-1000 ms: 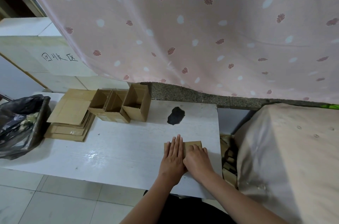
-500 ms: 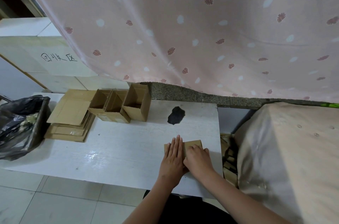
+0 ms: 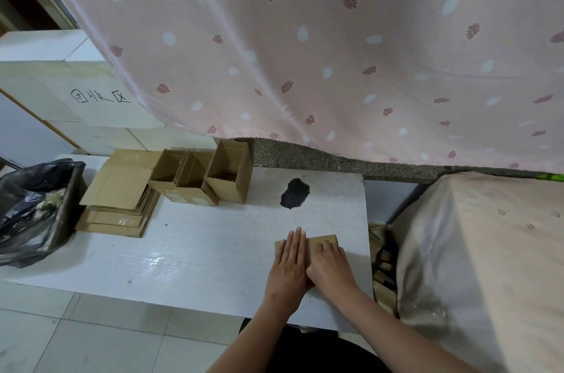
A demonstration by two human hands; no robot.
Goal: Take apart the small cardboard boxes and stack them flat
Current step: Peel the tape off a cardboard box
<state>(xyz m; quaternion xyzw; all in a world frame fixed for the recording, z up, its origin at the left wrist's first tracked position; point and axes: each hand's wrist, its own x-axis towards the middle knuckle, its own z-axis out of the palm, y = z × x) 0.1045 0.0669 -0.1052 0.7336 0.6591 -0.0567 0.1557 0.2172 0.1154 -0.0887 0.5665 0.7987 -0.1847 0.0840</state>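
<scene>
A flattened small cardboard box (image 3: pixel 323 240) lies near the right front of the white table (image 3: pixel 189 253). My left hand (image 3: pixel 290 265) presses flat on its left part with straight fingers. My right hand (image 3: pixel 331 268) rests on its right part with the fingers bent under at the knuckles. Three open small cardboard boxes (image 3: pixel 201 175) stand side by side at the table's back. A stack of flattened boxes (image 3: pixel 119 198) lies to their left.
A bin lined with a black bag (image 3: pixel 33 207) stands at the left table end. A dark patch (image 3: pixel 294 194) marks the tabletop. A pink curtain (image 3: pixel 335 52) hangs behind. A cloth-covered block (image 3: pixel 482 265) stands at the right, with cardboard scraps (image 3: pixel 383 268) in the gap.
</scene>
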